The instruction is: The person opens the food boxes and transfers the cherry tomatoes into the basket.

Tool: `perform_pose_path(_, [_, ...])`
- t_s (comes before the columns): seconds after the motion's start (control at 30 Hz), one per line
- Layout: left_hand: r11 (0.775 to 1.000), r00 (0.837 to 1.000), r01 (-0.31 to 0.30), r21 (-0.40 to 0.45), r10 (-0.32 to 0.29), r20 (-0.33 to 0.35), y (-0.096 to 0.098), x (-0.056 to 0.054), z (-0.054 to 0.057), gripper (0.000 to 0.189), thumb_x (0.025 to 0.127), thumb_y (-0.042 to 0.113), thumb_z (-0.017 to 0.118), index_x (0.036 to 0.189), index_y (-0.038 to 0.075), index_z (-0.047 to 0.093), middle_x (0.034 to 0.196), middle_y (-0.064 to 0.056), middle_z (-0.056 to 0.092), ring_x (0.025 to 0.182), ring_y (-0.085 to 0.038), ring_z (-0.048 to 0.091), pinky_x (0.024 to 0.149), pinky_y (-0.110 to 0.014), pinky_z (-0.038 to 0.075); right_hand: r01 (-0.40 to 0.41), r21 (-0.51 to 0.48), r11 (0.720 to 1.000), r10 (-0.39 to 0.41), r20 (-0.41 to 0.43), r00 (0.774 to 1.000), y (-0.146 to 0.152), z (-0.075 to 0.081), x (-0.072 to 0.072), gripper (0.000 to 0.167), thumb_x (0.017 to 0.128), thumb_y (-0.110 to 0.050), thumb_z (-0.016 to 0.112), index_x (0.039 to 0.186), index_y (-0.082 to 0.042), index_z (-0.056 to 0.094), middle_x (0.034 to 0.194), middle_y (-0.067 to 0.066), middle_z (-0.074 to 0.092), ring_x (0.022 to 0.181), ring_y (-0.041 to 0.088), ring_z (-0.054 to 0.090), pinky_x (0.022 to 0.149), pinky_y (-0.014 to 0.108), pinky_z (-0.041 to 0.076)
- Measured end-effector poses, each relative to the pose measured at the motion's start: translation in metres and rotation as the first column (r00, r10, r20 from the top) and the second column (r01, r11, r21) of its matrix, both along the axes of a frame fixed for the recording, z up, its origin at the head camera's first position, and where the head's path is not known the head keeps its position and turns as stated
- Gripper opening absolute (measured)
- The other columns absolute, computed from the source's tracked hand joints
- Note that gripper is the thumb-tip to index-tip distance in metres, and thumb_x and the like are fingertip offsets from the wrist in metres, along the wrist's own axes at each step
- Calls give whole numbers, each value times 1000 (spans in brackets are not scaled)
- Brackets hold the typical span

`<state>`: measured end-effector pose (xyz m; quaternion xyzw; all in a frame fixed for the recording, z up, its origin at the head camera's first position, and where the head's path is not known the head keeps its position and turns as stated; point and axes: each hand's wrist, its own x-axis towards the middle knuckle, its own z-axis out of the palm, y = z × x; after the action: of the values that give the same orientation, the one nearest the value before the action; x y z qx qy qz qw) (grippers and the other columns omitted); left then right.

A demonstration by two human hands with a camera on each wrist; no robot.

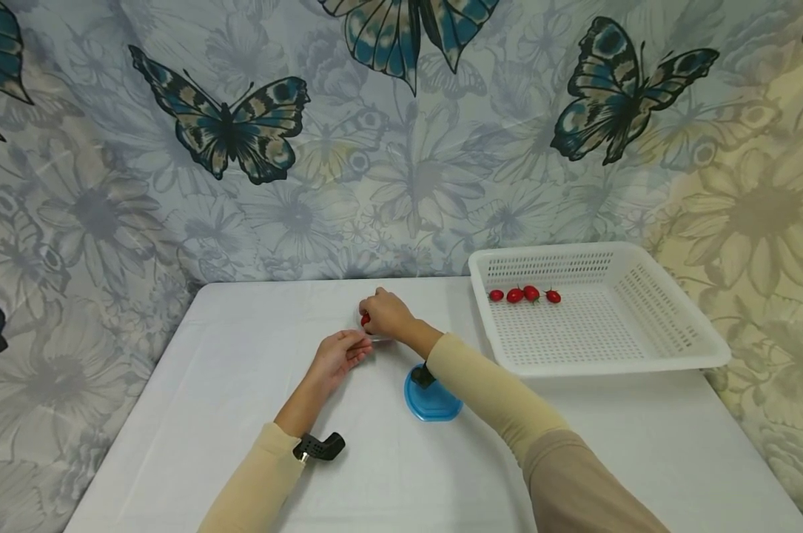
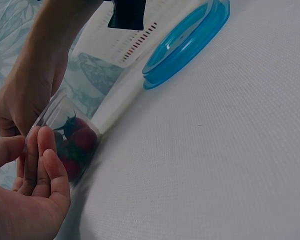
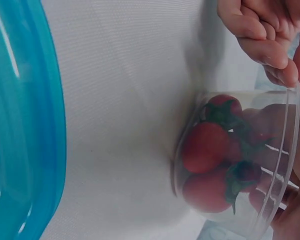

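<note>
bordering white table (image 1: 388, 481), butterfly-patterned backdrop (image 1: 428, 185)

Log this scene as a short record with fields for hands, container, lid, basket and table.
Left hand: pinches the rim of the clear container
Right hand: at the container's open top; grip unclear
Container contents: several red tomatoes with green stems; exact count unclear
Blue lid: off the container, partly beneath the right forearm
White basket: to the right, holding four more tomatoes
Table: white
</note>
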<state>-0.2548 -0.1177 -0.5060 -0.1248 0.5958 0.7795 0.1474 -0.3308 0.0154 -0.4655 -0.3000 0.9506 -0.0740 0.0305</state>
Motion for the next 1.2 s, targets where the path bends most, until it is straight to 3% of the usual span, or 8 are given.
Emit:
perform_pose_path(0.37, [1000,1000,-4,-4,4,2,0,0,3,23,99,13,54,116,-2,54,79,6,69,74,-4,68,68,-17,53,-28,-88,996,28,-11,1000,6,4,0,24,87,-21,70,109,-11,72,99,5,70,89,20,57,78,31,50])
perform_pose_path(0.63, [1000,1000,1,-10,-1,-7,0,1,3,29,101,12,51,123,-7,52,83,4,69,76,-4,68,69,-17,52,-60,-194,979,76,73,994,9,11,2,23,89,-17,70,110,-6,70,101,9,68,93,21,63,85,33,52])
perform_pose_path(0.9, [1000,1000,-6,-24,6,2,0,3,1,22,101,12,51,117,-3,54,81,5,68,76,-5,68,68,-17,52,-59,-197,979,82,112,990,12,12,4,25,89,-17,70,111,-6,69,105,10,68,96,23,64,88,34,52])
perform_pose_path(1.2, [1000,1000,-18,-21,18,-3,1,3,3,28,101,12,50,122,-7,52,80,5,69,75,-4,68,67,-16,52,-61,-213,975,82,91,992,20,23,2,24,88,-15,71,109,-4,69,106,11,70,97,23,65,87,34,53])
